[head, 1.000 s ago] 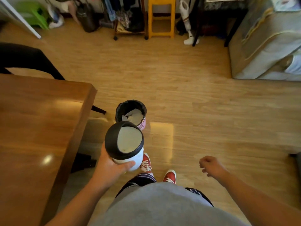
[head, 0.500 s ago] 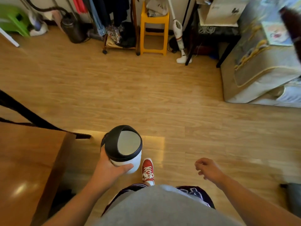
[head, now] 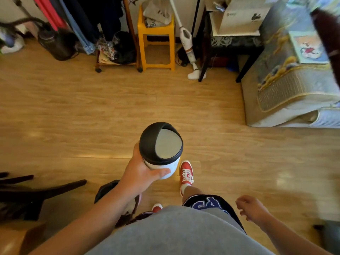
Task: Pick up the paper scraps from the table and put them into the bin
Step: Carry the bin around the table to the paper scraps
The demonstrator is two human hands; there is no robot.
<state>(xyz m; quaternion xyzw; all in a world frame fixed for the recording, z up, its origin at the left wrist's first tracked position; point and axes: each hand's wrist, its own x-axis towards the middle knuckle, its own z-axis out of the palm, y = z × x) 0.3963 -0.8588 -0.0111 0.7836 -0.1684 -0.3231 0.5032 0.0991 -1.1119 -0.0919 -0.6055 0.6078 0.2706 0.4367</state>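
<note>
My left hand (head: 139, 173) is shut around the side of a small white bin (head: 161, 164) with a black swing lid, and holds it upright over the floor in front of me. On the floor under my left forearm stands a second bin (head: 104, 190) with a black liner. It is mostly hidden, with something pale showing inside it. My right hand (head: 252, 208) hangs at the lower right with its fingers loosely curled and nothing in it. Only a corner of the wooden table (head: 11, 240) shows at the bottom left. No paper scraps are visible on it.
Dark chair legs (head: 36, 190) lie at the left. Along the far wall stand a clothes rack (head: 114, 52), a yellow stool (head: 156, 34), a stick vacuum (head: 187, 39) and a black side table (head: 230, 43). A covered sofa (head: 285, 85) fills the right. My red shoes (head: 186, 173) are on the wood floor.
The view has turned away from the table, which has slid to the bottom left. The floor bin now sits under my left forearm. My left hand still holds the small white bin.
</note>
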